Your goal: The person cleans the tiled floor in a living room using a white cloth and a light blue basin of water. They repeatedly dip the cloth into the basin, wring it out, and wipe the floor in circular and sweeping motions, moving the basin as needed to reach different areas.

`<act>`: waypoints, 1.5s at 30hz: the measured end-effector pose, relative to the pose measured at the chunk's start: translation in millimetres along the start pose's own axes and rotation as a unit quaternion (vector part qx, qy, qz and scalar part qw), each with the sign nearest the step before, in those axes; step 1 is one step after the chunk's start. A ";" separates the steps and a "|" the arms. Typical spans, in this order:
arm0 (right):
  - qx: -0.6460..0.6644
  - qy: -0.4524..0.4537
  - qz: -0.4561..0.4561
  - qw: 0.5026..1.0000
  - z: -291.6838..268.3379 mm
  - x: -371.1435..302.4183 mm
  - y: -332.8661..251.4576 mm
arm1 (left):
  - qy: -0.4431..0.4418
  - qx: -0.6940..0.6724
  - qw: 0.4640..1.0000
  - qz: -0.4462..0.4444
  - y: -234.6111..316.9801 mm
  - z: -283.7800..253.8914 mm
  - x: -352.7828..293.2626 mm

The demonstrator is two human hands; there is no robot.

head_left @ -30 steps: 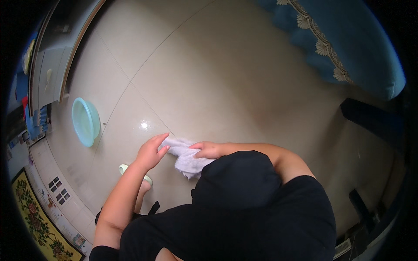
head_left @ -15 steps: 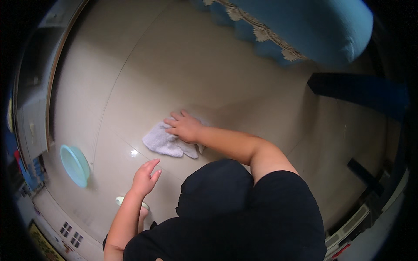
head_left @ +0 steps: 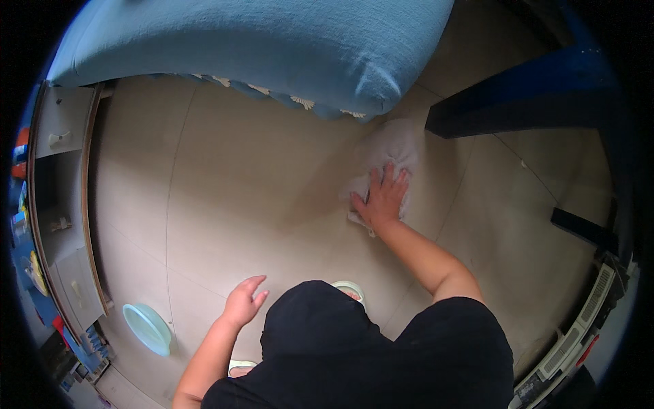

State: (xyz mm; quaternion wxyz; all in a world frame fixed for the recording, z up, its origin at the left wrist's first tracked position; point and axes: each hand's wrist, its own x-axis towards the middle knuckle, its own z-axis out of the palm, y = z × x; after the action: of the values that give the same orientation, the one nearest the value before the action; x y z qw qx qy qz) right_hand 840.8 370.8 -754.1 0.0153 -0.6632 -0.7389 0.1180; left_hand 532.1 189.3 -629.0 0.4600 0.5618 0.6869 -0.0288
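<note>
Beneath spread right hand [head_left: 384, 201]: cloth [head_left: 393, 144], likely light, soft; best gripped by folds at fingertips. Left hand [head_left: 243, 302] loosely spread.

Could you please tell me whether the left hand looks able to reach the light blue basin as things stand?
Probably yes, perhaps with a lean: the left hand holds nothing, and only tiled floor shows between it and the basin.

tiled floor [head_left: 225, 218] — pale cloth [head_left: 393, 142], 1 basin [head_left: 146, 328]
</note>
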 end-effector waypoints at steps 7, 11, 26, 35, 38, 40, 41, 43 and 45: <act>0.017 0.031 -0.044 0.998 36.7 224.9 84.0 | -0.001 0.021 1.000 -0.024 10.2 -13.4 3.2; 0.245 0.105 0.111 0.957 44.9 281.5 109.8 | 0.003 0.056 0.997 -0.060 -6.5 -6.4 -8.7; -0.107 0.058 0.112 0.986 -5.3 9.0 199.9 | -0.021 0.054 0.998 0.010 3.7 6.5 7.6; -0.066 0.075 0.392 0.915 26.0 40.2 121.2 | -0.066 0.073 0.995 0.028 -16.8 23.8 -2.7; -0.076 0.040 0.184 0.979 52.5 -6.8 18.6 | -0.077 0.054 0.996 0.008 -25.7 31.0 -10.1; -0.028 -0.044 -0.018 0.998 45.4 -43.4 -48.3 | -0.062 0.060 0.996 0.010 -33.8 34.5 -14.8; 0.007 -0.125 -0.116 0.985 35.7 -56.2 -77.6 | -0.053 0.062 0.997 0.014 -36.2 35.5 -15.7; 0.075 -0.145 -0.292 0.942 74.3 -93.9 -118.0 | -0.049 0.038 0.998 0.000 -40.2 34.2 -13.5; 0.096 -0.157 -0.471 0.863 77.9 -125.8 -149.6 | -0.046 0.009 0.999 -0.026 -42.6 29.9 -14.8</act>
State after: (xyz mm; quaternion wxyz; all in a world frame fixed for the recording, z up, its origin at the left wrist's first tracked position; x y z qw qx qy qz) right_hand 695.8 221.3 -783.8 0.0160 -0.2044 -0.9410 0.2694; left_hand 515.3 145.9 -656.7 0.4851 0.5459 0.6791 -0.0733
